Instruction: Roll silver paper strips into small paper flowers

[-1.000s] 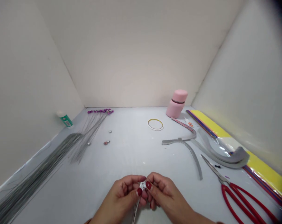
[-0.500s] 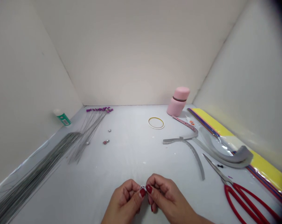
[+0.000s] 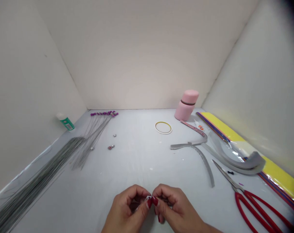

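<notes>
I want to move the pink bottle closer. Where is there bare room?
Bare table lies between the beads and the grey strips, in front of the tape ring. Crowded: right, by the scissors and yellow packet; left, by the wires.

**Silvery piece [image 3: 148,197] mostly hidden**

Pinched between the left hand [image 3: 126,208] and right hand [image 3: 177,208], the silvery piece shows only as a sliver, too small to make out its form. The red scissor handles [image 3: 250,210] and grey wire bundle [image 3: 35,181] run off the frame's edge.

A white table [image 3: 137,155] bears wires [image 3: 40,171] and red scissors [image 3: 255,201].
</notes>
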